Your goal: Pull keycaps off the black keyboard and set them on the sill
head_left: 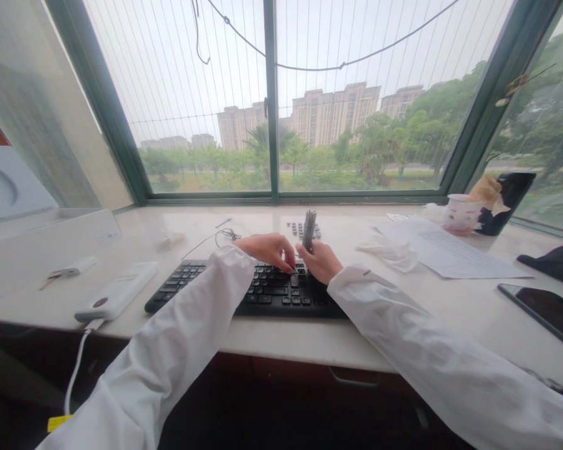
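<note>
My left hand (266, 250) rests on the upper right part of a black computer keyboard (267, 294), its fingertips curled down on the keys. I cannot tell whether it grips a key. Close beside it, my right hand (321, 261) holds a grey ribbed stick (309, 230) upright, and the hand sits at the keyboard's top edge. Several loose black keycaps (303, 230) lie on the counter just behind the keyboard, near the stick. White sleeves cover both my forearms.
The white stone counter (281, 340) holds a white power bank (116, 290) with a cable, keys, a thin black cable, a printed sheet (443, 250), crumpled tissue (388, 255), a paper cup (462, 212), a black bottle (507, 203) and a phone (548, 312). A window runs behind it.
</note>
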`<state>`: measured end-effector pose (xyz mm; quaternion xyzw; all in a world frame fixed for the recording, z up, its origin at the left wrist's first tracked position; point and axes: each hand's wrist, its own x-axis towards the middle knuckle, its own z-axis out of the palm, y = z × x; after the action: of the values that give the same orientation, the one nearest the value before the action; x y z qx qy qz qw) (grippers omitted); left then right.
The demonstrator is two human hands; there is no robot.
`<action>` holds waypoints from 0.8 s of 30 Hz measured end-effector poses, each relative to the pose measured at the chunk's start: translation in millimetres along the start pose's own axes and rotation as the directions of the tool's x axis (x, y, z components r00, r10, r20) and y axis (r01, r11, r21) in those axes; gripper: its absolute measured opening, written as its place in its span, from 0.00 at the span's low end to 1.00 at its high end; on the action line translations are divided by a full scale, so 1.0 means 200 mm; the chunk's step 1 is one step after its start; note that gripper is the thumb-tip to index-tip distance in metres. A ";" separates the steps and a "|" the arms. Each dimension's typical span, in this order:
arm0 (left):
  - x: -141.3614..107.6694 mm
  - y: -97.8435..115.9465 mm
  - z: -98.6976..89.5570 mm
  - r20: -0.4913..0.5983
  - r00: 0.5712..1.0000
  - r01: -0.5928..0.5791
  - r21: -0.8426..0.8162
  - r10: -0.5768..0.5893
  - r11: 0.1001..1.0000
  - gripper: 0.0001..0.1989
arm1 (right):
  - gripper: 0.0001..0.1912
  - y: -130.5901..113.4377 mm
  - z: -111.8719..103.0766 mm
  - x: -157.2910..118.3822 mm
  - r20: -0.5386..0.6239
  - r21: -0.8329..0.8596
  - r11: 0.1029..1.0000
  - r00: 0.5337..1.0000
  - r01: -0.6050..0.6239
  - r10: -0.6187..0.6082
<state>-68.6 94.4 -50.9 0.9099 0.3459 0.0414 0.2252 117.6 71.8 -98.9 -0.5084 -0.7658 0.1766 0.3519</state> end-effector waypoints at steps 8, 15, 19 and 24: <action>0.01 -0.01 0.00 -0.011 1.000 -0.022 0.018 0.022 1.000 0.12 | 0.19 -0.02 -0.03 -0.01 0.070 0.120 0.988 0.993 -0.098 0.090; 0.01 -0.01 0.01 -0.011 0.998 -0.061 -0.004 0.061 0.998 0.11 | 0.20 -0.03 -0.05 -0.02 0.109 0.120 0.991 0.993 -0.053 0.040; 0.00 0.00 0.00 -0.010 0.999 -0.051 0.000 0.051 0.999 0.11 | 0.16 -0.03 -0.06 -0.01 0.127 0.119 0.992 0.991 -0.044 0.029; 0.00 0.01 0.00 0.006 0.999 -0.031 0.024 0.031 0.999 0.12 | 0.14 -0.01 -0.07 0.00 0.155 0.146 0.989 0.988 -0.017 -0.006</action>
<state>-67.6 93.1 -49.2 0.9180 0.3315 0.0380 0.2146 126.0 70.8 -88.3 -0.4679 -0.7744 0.2727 0.3272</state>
